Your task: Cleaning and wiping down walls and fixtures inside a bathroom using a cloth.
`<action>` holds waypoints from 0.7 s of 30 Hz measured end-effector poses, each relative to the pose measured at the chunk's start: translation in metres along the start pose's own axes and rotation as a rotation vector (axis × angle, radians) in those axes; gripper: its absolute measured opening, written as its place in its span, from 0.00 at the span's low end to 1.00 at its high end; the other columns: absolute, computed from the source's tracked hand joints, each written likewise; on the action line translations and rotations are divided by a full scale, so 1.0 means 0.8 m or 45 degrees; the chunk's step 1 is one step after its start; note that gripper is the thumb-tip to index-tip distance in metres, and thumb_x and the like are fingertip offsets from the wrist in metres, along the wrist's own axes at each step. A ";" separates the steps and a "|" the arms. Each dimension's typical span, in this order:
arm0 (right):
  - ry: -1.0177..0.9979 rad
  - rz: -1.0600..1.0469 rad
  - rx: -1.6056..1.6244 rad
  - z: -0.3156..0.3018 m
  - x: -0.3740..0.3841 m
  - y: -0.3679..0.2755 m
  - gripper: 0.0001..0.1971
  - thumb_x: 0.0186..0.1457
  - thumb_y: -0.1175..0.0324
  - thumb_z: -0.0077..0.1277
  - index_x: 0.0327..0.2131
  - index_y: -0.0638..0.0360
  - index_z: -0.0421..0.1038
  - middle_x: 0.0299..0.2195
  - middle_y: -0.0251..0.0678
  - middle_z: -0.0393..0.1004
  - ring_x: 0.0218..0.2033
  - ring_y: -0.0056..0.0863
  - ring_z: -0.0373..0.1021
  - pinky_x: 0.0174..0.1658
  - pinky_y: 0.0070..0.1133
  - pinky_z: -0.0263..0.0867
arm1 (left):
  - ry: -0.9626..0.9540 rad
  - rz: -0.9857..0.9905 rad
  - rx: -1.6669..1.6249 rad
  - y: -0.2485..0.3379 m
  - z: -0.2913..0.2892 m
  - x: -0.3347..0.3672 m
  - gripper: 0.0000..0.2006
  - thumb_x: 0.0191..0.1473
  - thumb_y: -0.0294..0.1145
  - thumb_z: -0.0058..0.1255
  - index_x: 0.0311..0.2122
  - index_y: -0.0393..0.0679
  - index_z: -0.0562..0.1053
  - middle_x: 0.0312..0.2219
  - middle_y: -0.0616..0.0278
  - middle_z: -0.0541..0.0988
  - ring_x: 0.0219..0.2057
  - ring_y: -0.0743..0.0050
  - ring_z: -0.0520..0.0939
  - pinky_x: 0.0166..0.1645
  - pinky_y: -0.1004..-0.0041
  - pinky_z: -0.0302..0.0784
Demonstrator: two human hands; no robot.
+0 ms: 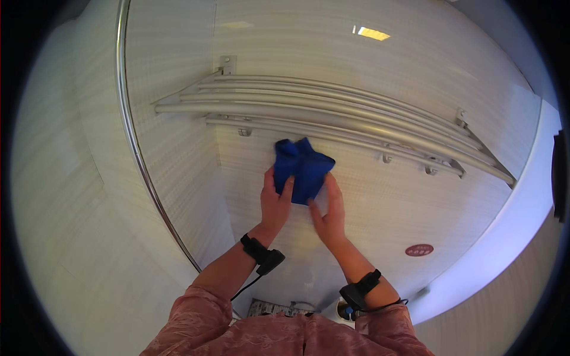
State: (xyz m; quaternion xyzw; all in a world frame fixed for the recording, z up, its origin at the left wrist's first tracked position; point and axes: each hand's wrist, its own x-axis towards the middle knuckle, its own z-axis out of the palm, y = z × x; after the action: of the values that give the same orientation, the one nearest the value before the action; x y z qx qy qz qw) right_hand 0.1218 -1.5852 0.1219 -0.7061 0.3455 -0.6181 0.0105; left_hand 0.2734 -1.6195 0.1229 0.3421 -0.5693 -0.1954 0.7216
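A folded blue cloth (pixel 306 172) is held up in front of the wall, just below the lower bar of a metal rack. My left hand (pixel 276 202) pinches its left side, with the thumb across the front and the fingers behind. At the cloth's lower right edge is my right hand (pixel 329 207), thumb and fingers curled around the edge. The cloth's upper corners stick up in loose folds. Some fingers of both hands are hidden behind it.
A metal rack (pixel 320 107) of several parallel bars is fixed to the wall, with small hooks (pixel 387 158) under its lower bar. A vertical chrome pole (pixel 132 136) runs down the left. An oval red sticker (pixel 419 250) sits on the wall at lower right.
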 end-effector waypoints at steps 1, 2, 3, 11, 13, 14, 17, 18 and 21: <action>-0.089 -0.309 -0.396 0.010 0.005 0.004 0.33 0.52 0.74 0.58 0.62 0.55 0.60 0.63 0.53 0.57 0.64 0.52 0.56 0.64 0.40 0.54 | 0.035 0.001 -0.079 -0.005 -0.004 0.008 0.23 0.60 0.29 0.54 0.58 0.38 0.63 0.44 0.55 0.78 0.45 0.73 0.78 0.49 0.73 0.74; -0.141 -0.407 -0.500 0.022 0.007 0.011 0.34 0.48 0.71 0.60 0.61 0.54 0.63 0.65 0.54 0.52 0.65 0.57 0.51 0.65 0.45 0.49 | 0.049 0.006 -0.069 -0.013 -0.008 0.012 0.23 0.60 0.29 0.54 0.58 0.38 0.63 0.44 0.55 0.78 0.45 0.73 0.78 0.49 0.73 0.74; -0.144 -0.416 -0.485 0.033 0.006 0.016 0.34 0.48 0.71 0.60 0.61 0.54 0.63 0.65 0.54 0.52 0.65 0.57 0.51 0.65 0.45 0.49 | 0.074 0.003 -0.057 -0.022 -0.013 0.012 0.25 0.60 0.30 0.54 0.60 0.36 0.60 0.45 0.54 0.78 0.45 0.70 0.79 0.49 0.72 0.74; -0.255 -0.576 -0.735 0.104 0.033 0.025 0.27 0.53 0.71 0.50 0.59 0.57 0.66 0.64 0.39 0.59 0.67 0.37 0.54 0.66 0.41 0.48 | 0.330 0.210 0.282 -0.041 -0.055 0.025 0.36 0.56 0.28 0.56 0.65 0.35 0.50 0.61 0.42 0.59 0.60 0.53 0.66 0.60 0.61 0.65; -0.273 -0.610 -0.787 0.120 0.060 0.011 0.27 0.53 0.69 0.50 0.59 0.58 0.66 0.64 0.37 0.59 0.67 0.35 0.53 0.66 0.41 0.48 | 0.398 0.584 0.698 -0.038 -0.069 0.030 0.41 0.53 0.23 0.57 0.67 0.35 0.46 0.65 0.38 0.50 0.65 0.42 0.56 0.66 0.56 0.54; -0.296 -0.665 -0.696 0.128 0.077 0.001 0.27 0.52 0.68 0.51 0.57 0.56 0.68 0.64 0.36 0.61 0.67 0.35 0.54 0.66 0.44 0.45 | 0.374 0.680 0.655 -0.037 -0.073 0.032 0.37 0.55 0.22 0.53 0.66 0.34 0.48 0.65 0.34 0.48 0.67 0.35 0.51 0.68 0.49 0.46; -0.393 -0.713 -0.602 0.155 0.113 -0.024 0.25 0.50 0.65 0.53 0.55 0.53 0.71 0.63 0.34 0.62 0.66 0.34 0.55 0.66 0.49 0.42 | 0.347 0.805 0.878 -0.024 -0.089 0.039 0.32 0.57 0.23 0.48 0.65 0.34 0.52 0.66 0.37 0.50 0.67 0.36 0.51 0.68 0.46 0.44; -0.464 -0.719 -0.598 0.166 0.118 -0.029 0.25 0.50 0.63 0.53 0.54 0.52 0.72 0.63 0.33 0.62 0.66 0.33 0.56 0.65 0.50 0.41 | 0.348 0.794 0.853 -0.028 -0.097 0.039 0.32 0.57 0.23 0.48 0.65 0.34 0.52 0.66 0.37 0.50 0.67 0.36 0.51 0.68 0.46 0.44; -0.395 -0.791 -0.600 0.176 0.123 -0.023 0.23 0.50 0.62 0.53 0.51 0.50 0.74 0.61 0.30 0.65 0.64 0.32 0.58 0.64 0.52 0.41 | 0.198 0.666 1.009 -0.035 -0.102 0.048 0.28 0.59 0.27 0.44 0.64 0.36 0.57 0.65 0.39 0.54 0.67 0.33 0.53 0.66 0.38 0.42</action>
State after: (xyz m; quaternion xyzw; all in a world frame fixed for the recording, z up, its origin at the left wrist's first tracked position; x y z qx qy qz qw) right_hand 0.2542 -1.6785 0.1818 -0.8445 0.2425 -0.3822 -0.2862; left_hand 0.3653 -1.6421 0.1197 0.4497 -0.6111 0.2511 0.6010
